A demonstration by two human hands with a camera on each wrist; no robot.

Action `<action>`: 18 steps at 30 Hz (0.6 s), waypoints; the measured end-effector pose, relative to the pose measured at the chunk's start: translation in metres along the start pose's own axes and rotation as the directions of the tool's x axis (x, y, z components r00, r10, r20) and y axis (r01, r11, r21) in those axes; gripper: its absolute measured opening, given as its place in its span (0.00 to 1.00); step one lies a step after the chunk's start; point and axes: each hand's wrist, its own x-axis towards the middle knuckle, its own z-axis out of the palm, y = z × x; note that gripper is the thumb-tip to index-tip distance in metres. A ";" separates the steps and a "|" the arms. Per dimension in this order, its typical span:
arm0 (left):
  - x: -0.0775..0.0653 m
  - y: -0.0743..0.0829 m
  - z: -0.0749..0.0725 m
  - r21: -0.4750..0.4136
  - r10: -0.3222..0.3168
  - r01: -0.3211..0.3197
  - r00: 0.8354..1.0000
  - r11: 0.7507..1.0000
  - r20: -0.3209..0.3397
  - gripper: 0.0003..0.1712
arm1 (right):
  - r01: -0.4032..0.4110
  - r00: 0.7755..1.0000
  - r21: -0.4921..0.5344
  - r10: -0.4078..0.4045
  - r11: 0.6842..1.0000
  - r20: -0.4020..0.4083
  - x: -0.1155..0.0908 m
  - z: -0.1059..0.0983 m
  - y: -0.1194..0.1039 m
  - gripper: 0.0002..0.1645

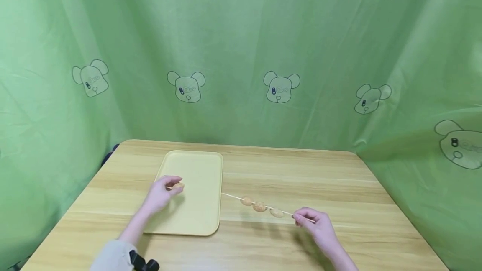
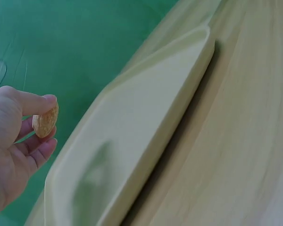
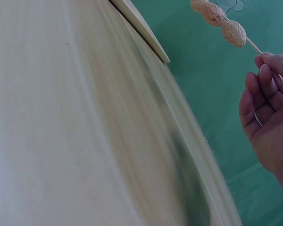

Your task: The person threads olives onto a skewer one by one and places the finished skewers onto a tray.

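Note:
My right hand (image 1: 316, 225) pinches one end of a thin wooden skewer (image 1: 231, 196) between thumb and fingers, holding it slanted above the table. Three brown, oval, wrinkled food-like pieces are threaded along it: a far one (image 1: 246, 200), a middle one (image 1: 260, 207) and the nearest one (image 3: 233, 34). The skewer's bare tip points left toward the tray's right edge. Over the left part of the cream tray (image 1: 201, 216), my left hand (image 1: 160, 195) pinches a similar brown oval piece (image 2: 46, 121) between thumb and fingers. A short pale stick-like bit shows beside that piece in the head view.
The tray lies on the left half of a light wood-grain table (image 1: 301, 170). A green curtain (image 1: 233, 24) with bear outlines hangs behind and on both sides. A black device (image 1: 143, 261) is strapped at the left sleeve.

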 end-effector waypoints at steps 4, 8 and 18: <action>0.001 0.016 0.010 -0.030 -0.043 0.043 0.999 0.999 0.024 0.19 | 0.015 1.000 -0.008 -0.015 1.000 0.005 0.000 0.000 -0.003 0.03; -0.001 0.030 0.018 -0.068 -0.066 0.070 0.996 0.995 0.052 0.20 | 0.032 0.999 0.004 -0.032 0.999 0.019 0.000 0.001 -0.006 0.03; -0.009 0.053 0.032 -0.111 0.056 -0.040 0.987 0.993 0.149 0.19 | 0.048 0.999 -0.007 -0.048 0.999 0.017 -0.001 -0.002 -0.013 0.02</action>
